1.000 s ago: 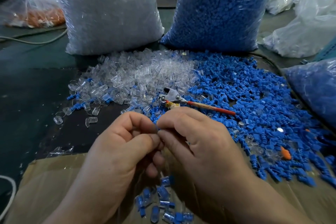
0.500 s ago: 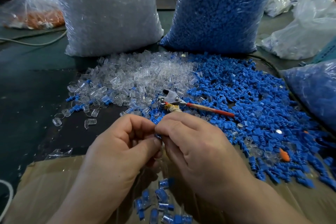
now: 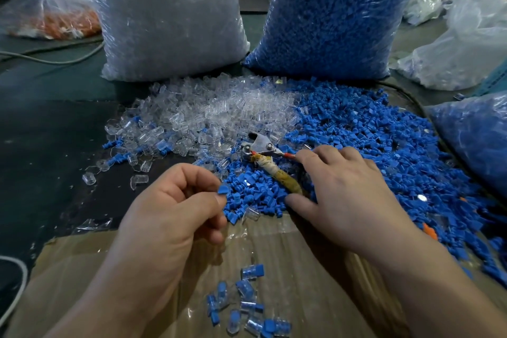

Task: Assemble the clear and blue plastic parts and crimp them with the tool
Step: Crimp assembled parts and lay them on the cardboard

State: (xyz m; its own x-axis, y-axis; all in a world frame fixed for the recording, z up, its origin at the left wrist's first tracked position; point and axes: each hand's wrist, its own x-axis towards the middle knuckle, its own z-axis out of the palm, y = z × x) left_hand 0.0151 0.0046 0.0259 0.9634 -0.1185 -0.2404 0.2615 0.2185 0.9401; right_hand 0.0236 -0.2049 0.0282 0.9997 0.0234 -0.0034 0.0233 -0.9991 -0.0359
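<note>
- Parting from the left hand (image 3: pixel 170 214), the right hand (image 3: pixel 348 195) has gone forward and to the right since half a second ago, when both hands met fingertip to fingertip over one small piece
- Right hand now lies over the tool (image 3: pixel 260 145), fingers spread and fairly straight across its red handle, thumb just beside the cloth-wrapped handle; it is released, not grasping
- Left hand has stayed near the middle, thumb and forefinger pinching a blue part (image 3: pixel 222 190), the other fingers curled under
- The tool lies where it lay before, metal head to the far left, on the seam between the heap of clear parts (image 3: pixel 205 115) and the heap of blue parts (image 3: pixel 384 145)
- Its wrapped handle shows more of its length than before, when the hands covered it
- Near edge: a sheet of cardboard (image 3: pixel 288 255) carries a small cluster of joined pieces (image 3: pixel 247 307), clear with blue inside
- The worktop (image 3: pixel 49 132) is dark green; a few stray clear parts sit on it left of the heap
- Far side: a tall bag of clear parts (image 3: pixel 164 14) labelled SJ-017 stands left of a tall bag of blue parts (image 3: pixel 334 14), both at the far edge of the heaps
- Another blue-filled bag (image 3: pixel 480 140) sits at the right edge, pale plastic bags (image 3: pixel 466 44) far right, a bag of orange pieces (image 3: pixel 63 16) far left, with a pale cable (image 3: pixel 55 59) running in front of it
</note>
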